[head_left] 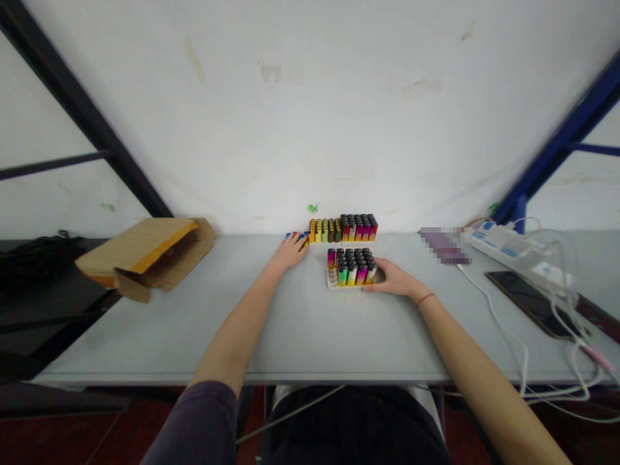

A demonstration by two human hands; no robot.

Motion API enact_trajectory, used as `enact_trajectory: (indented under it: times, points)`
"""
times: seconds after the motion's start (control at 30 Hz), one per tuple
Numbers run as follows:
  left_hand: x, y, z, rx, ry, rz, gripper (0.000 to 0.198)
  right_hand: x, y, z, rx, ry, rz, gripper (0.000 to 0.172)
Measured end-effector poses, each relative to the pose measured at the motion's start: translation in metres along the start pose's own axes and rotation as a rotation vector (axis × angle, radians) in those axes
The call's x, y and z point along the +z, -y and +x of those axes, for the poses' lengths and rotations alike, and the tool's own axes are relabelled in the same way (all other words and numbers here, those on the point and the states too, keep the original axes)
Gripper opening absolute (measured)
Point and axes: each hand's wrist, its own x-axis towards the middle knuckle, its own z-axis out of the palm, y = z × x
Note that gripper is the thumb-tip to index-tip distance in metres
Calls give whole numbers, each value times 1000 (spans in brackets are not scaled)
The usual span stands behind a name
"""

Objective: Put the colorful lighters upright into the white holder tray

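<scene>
By the right hand [393, 279], thumb and fingers spread around it, the front lighter rack [332, 283] is gripped at its three-o'clock end. At ten o'clock from it, blue lighters [306, 234] are covered by the left hand [290, 252]; whether they are grasped cannot be told. Yellow lighters [318, 231] are lined up at eleven, black-topped lighters [359, 228] at twelve; a cardboard box [140, 244] is set at nine.

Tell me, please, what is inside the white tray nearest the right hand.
The white tray holds upright, black-topped lighters in mixed colours; slots show along its left edge. The lighters cover most of its floor, and the right hand hides part of its right side.
</scene>
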Motion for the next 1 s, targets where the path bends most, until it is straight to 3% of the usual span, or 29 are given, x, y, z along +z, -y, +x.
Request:
enact_trajectory:
  times: [0.2,0.43,0.87,1.0]
  points:
    - [-3,2,-29,113,-66,0,48,1,-1,0,6,-13,-7,68]
    - [-19,-30,-65,57,-76,70,39,0,0,0,-9,-19,-1,65]
    - [-9,-50,-50,-155,-204,0,42,-1,3,-1,-20,-23,3,65]
    - [-4,-48,-44,-132,-247,-81,43,-2,6,-1,-17,-22,7,64]
